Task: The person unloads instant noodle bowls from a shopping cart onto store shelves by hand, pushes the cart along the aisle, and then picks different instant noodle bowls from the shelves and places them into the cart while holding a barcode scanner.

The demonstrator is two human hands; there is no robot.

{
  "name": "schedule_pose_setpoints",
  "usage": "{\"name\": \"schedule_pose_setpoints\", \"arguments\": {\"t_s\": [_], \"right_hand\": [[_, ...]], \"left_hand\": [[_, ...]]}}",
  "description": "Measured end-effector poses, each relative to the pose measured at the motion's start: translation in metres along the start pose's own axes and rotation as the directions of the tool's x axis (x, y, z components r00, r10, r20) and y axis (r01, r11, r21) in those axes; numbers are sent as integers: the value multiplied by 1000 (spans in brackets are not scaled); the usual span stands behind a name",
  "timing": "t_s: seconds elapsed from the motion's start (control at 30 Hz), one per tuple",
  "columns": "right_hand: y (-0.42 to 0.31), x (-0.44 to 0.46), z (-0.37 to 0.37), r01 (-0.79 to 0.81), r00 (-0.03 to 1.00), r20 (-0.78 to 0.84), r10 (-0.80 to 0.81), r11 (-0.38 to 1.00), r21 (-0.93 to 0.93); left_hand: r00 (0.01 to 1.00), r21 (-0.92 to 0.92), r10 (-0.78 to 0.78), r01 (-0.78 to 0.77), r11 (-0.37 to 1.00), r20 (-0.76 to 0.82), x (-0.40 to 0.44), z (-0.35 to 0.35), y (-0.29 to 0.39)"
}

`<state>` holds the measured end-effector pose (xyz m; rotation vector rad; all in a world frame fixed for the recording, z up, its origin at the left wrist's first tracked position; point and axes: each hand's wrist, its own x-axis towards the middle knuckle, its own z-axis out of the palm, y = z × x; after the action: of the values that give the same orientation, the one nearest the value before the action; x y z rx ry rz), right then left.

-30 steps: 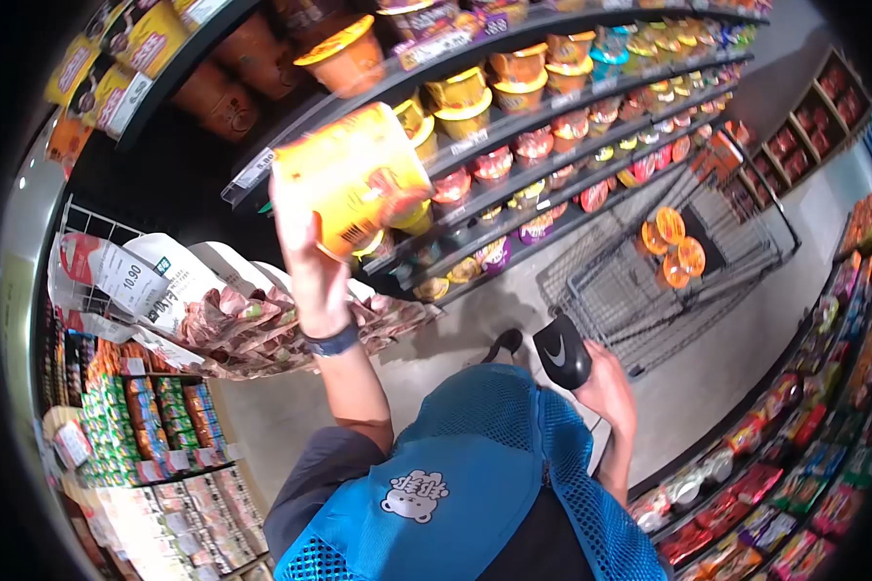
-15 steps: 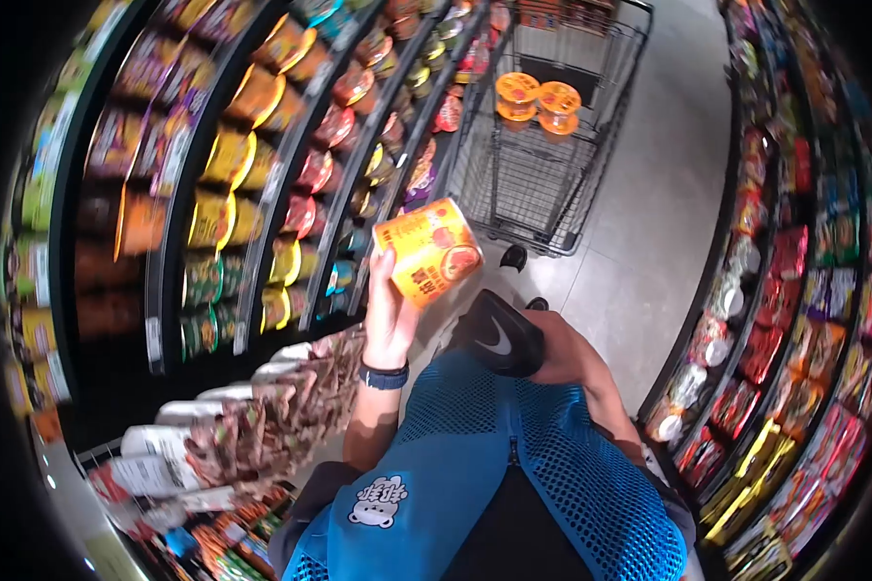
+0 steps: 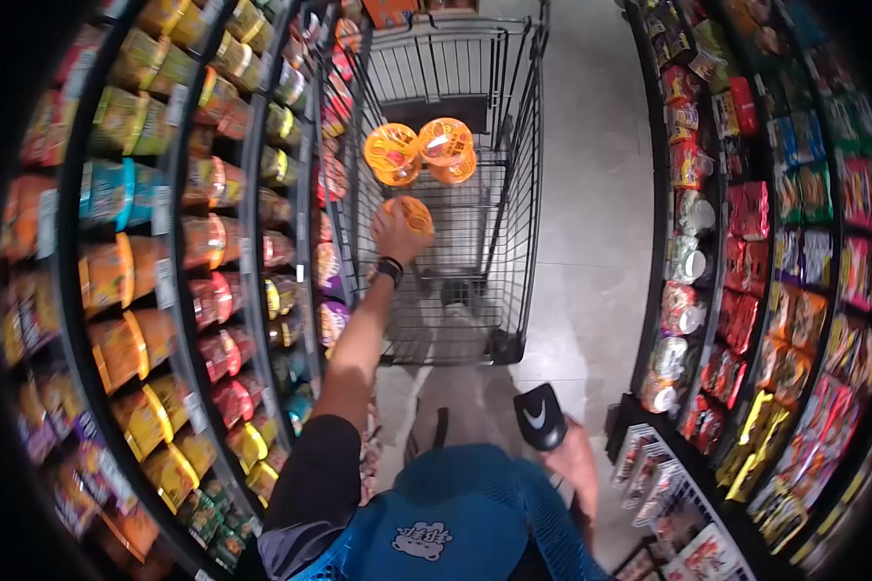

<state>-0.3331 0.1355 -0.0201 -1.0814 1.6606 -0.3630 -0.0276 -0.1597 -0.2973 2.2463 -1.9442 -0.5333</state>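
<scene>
My left hand [image 3: 394,235] reaches into the wire shopping cart [image 3: 528,194], its fingers closed round an orange instant noodle cup [image 3: 413,214]. The cup is seen from above, low in the near left part of the basket, and whether it rests on the wire is hard to tell. Just beyond it stand more orange noodle cups [image 3: 446,142], in two stacks side by side. Near my body, my right hand [image 3: 570,453] grips a black item with a white swoosh [image 3: 540,416]; its exact kind is not clear.
Shelves of noodle cups and tubs [image 3: 131,349] line the left side, close to the cart. On the right run shelves of bagged packets [image 3: 746,320], with a wire rack [image 3: 664,484] at the near end. Grey tiled floor [image 3: 591,242] lies between cart and right shelves.
My left hand has carried the noodle cup forward from in front of my chest into the cart. The cart now appears nearer. My right hand still has the black item.
</scene>
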Motion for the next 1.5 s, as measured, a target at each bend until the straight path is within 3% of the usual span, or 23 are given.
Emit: {"name": "schedule_pose_setpoints", "arguments": {"t_s": [0.1,0.17,0.3,0.47,0.53,0.57,0.63,0.67,0.7,0.73,0.77,0.87,0.9,0.97,1.07,1.13,1.17,1.23,1.27,1.33,1.37,1.43,1.5], "right_hand": [[-6,20,23,-246,967,-59,249,967,62],[1,26,33,-302,953,-28,301,952,-41],[-1,35,41,-321,947,-4,322,944,-72],[-24,35,37,-271,963,-42,268,955,-122],[-32,33,33,-234,972,-26,232,963,-138],[-32,31,31,-185,983,-23,183,969,-164],[-32,29,30,-57,998,0,59,975,-213],[-39,29,29,47,999,-4,-49,971,-233],[-38,27,29,113,994,26,-110,960,-255],[-31,27,28,185,983,60,-175,943,-276],[-27,28,26,263,965,100,-244,919,-294],[-19,31,26,435,897,260,-359,821,-369],[-17,34,26,509,857,319,-406,766,-393],[-14,39,29,603,788,447,-424,678,-421],[3,56,40,728,665,613,-427,553,-405],[-10,48,49,795,582,711,-393,459,-397],[-19,43,55,817,552,751,-362,416,-400],[-32,29,67,872,463,797,-389,364,-329],[-36,22,72,891,427,811,-399,341,-301],[-41,6,83,900,408,808,-426,335,-278],[-45,-3,87,903,403,802,-440,333,-272],[-52,-23,92,909,376,811,-448,346,-231],[-48,-31,97,900,360,840,-407,389,-197]], "left_hand": [[999,75,-31,32,997,-18,57,65,-30],[992,111,-97,89,990,74,77,82,-39],[990,183,-92,71,980,105,83,100,-46],[971,71,-152,141,988,185,74,88,-48],[988,-11,-115,116,993,101,55,90,-45],[994,-46,-102,104,993,46,43,91,-43],[992,45,-2,-3,999,128,16,92,-42],[990,-91,93,-83,992,106,-2,74,-35],[970,-269,75,-11,963,231,-24,65,-31],[982,-155,94,-69,986,163,-54,52,-21],[966,-331,37,51,942,254,-79,39,-15],[983,-546,160,-87,833,86,-159,-5,-13],[982,-523,182,-185,832,-59,-185,-7,-19],[980,-636,109,-190,748,-164,-249,-74,-23],[958,-571,-110,-64,818,-266,-344,-179,-54],[838,-768,-353,-117,630,-417,-398,-227,-84],[725,-515,-326,-47,856,-607,-426,-270,-94],[407,-414,-357,-58,908,-841,-465,-343,-112],[312,-441,-410,-30,897,-857,-484,-378,-125],[169,-182,-194,85,980,-966,-514,-460,-133],[139,-328,-336,80,941,-932,-521,-490,-144],[77,-53,-76,268,962,-994,-523,-554,-171],[155,92,27,430,898,-988,-512,-604,-200]]}}
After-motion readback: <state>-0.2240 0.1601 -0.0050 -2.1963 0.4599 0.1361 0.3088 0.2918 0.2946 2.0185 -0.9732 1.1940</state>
